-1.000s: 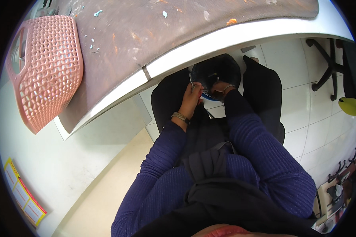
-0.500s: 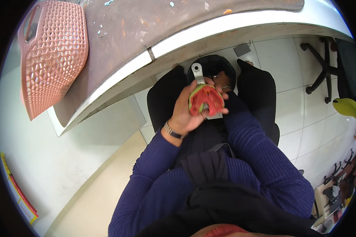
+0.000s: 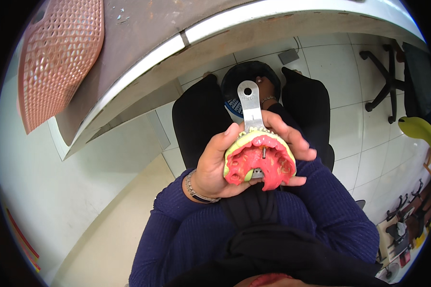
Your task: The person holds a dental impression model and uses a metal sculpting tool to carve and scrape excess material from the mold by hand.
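In my left hand (image 3: 210,165) lies a dental impression tray (image 3: 251,112) with a metal handle pointing away from me. My thumb is along its left side, and my fingers come round from beneath to its right. Red impression material (image 3: 258,158) with tooth hollows fills it, edged by a yellow-green layer. A small metal pin stands up in the red part. Beyond the tray, my right hand (image 3: 266,88) reaches down at the black-lined bin (image 3: 234,79) between my knees. Its fingers are mostly hidden there.
A worktable (image 3: 148,28) with a brown top and white edge curves across the far side. On its left stands a pink perforated basket (image 3: 64,57). Beyond my right leg are a black chair base (image 3: 390,83) and a yellow-green curved object (image 3: 416,129). A grey box (image 3: 288,56) lies on the tiled floor.
The impression tray in my left hand has come nearer and looks larger, its red hollow side facing up at me. My right hand has moved farther away, down toward the bin.
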A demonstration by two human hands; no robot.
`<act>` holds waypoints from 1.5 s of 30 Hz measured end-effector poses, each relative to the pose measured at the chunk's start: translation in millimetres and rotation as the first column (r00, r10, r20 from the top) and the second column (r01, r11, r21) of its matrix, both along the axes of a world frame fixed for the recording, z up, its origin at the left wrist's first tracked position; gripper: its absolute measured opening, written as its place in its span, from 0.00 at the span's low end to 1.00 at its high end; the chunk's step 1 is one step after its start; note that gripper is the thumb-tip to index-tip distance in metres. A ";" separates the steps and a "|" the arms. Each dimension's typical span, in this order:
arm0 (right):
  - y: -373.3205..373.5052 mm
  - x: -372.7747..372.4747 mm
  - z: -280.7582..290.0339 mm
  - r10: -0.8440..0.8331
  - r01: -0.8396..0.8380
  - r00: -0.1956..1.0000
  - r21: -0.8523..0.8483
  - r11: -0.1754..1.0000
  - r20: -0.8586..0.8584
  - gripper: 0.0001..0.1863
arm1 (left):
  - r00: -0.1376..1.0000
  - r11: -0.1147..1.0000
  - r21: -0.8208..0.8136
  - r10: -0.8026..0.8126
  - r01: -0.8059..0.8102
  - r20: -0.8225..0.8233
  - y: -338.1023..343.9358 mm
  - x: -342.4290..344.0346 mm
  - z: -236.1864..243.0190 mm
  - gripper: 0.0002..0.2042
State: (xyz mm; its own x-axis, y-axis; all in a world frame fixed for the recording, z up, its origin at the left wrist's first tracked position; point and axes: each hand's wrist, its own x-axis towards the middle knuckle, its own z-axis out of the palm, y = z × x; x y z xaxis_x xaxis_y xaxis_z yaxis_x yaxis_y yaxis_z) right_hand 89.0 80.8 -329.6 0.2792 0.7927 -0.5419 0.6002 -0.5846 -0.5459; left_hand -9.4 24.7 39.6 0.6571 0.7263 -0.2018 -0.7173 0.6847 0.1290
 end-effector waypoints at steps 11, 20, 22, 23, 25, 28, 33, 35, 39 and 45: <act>23.1 13.5 71.1 -0.235 0.329 0.897 0.210 0.921 -0.373 0.28 | 0.060 0.694 0.590 0.626 0.413 -0.778 -3.8 -28.7 -83.4 0.15; -28.0 66.5 190.7 -0.153 0.526 0.298 0.029 0.850 -0.942 0.28 | 0.941 0.953 0.203 0.267 -0.226 -0.206 -65.1 -31.9 21.5 0.23; -46.9 71.0 227.9 -0.107 0.532 0.197 0.015 0.847 -0.975 0.25 | 0.948 0.915 0.319 0.295 -0.246 -0.116 -87.2 -30.3 36.2 0.25; -59.0 73.1 245.3 -0.095 0.530 0.148 -0.002 0.848 -0.984 0.23 | 0.949 0.894 0.364 0.308 -0.263 -0.073 -98.8 -29.7 40.2 0.25; -79.5 78.5 284.7 -0.005 0.510 0.036 0.014 0.860 -0.999 0.20 | 0.957 0.860 0.460 0.283 -0.221 -0.070 -117.2 -29.9 47.3 0.27; -108.2 76.8 357.0 0.126 0.433 -0.135 0.056 0.900 -0.983 0.16 | 0.960 0.824 0.524 0.276 -0.214 -0.041 -139.0 -32.5 45.5 0.33; -144.9 67.5 428.2 0.266 0.331 -0.123 0.214 0.919 -0.956 0.09 | 0.972 0.906 0.356 0.230 -0.227 0.034 -161.1 -33.3 11.7 0.38; -157.9 64.7 429.5 0.345 0.298 -0.059 0.313 0.902 -0.937 0.07 | 0.967 0.919 0.308 0.256 -0.247 0.013 -166.1 -28.6 0.8 0.38; -179.3 51.9 424.3 0.558 0.167 0.154 0.578 0.799 -0.816 0.06 | 0.980 0.918 0.345 0.196 -0.193 0.028 -162.6 -28.1 -2.5 0.36; -181.2 46.3 424.8 0.816 -0.146 0.460 0.877 0.457 -0.349 0.10 | 0.972 0.916 0.352 0.227 -0.190 -0.065 -161.9 -41.9 -8.8 0.36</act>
State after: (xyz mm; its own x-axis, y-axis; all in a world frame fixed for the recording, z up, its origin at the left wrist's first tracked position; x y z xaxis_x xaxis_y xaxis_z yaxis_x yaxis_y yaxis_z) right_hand 135.4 -100.4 95.2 -0.4616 0.7816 0.4196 -0.1163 0.4157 -0.9021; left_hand -51.3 -137.2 30.8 0.4723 0.8811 0.0245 -0.8093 0.4224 0.4082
